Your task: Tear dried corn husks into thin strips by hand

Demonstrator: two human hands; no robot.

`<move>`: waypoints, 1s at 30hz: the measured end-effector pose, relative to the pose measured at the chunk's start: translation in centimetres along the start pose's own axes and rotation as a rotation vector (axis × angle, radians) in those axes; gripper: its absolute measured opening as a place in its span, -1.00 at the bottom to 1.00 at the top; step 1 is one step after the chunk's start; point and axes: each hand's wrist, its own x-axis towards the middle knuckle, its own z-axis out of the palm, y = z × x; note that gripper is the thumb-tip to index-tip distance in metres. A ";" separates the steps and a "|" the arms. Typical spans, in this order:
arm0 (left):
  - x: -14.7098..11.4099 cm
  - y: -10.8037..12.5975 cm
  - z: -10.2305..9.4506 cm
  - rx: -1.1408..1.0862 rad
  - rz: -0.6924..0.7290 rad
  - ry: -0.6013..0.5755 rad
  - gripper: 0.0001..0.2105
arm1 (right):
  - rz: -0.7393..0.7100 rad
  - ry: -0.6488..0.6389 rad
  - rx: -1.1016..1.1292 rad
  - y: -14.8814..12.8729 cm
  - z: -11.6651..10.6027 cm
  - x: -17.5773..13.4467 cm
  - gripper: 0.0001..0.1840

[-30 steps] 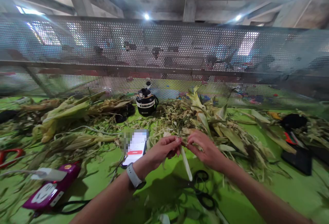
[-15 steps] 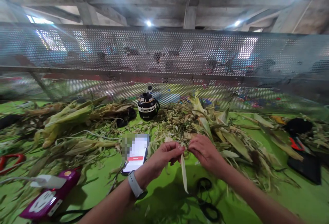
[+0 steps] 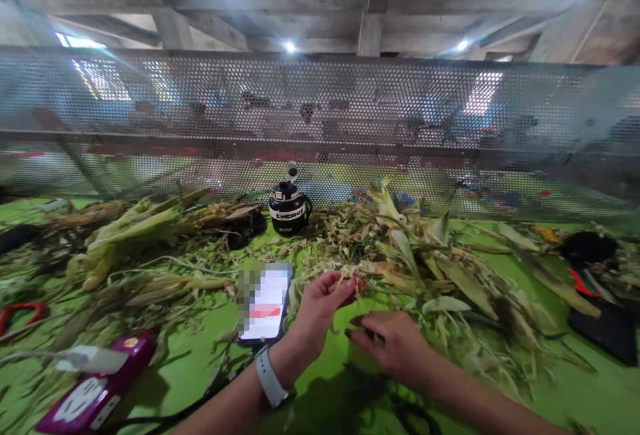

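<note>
My left hand [image 3: 320,308], with a watch [image 3: 271,376] on its wrist, is closed in a pinch on pale, shredded corn husk [image 3: 349,276]. Lower and to the right, my right hand [image 3: 387,342] is over the green table, its thumb and fingertips slightly apart and nothing visible between them. Black scissors [image 3: 415,415] lie below it, dark and partly hidden. Just left of my left hand is a phone [image 3: 265,312] with a lit, partly blurred screen. A pile of corn husks [image 3: 425,248] spreads beyond and right of both hands.
A black bottle [image 3: 290,208] stands before a perforated metal screen [image 3: 320,102]. More husks [image 3: 130,228] lie at left, near a purple power bank [image 3: 100,382] with a white plug and cable. Red-handled scissors [image 3: 23,318] sit far left; a black flat object [image 3: 603,328] lies right.
My right hand has come away from my left and moved down toward me. The long husk strip that hung between the hands no longer shows. My left hand keeps its pinch.
</note>
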 end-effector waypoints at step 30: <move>0.4 2.0 -0.8 0.174 -0.089 -0.055 -0.72 | 0.180 -0.163 0.299 1.3 -3.3 1.1 -0.81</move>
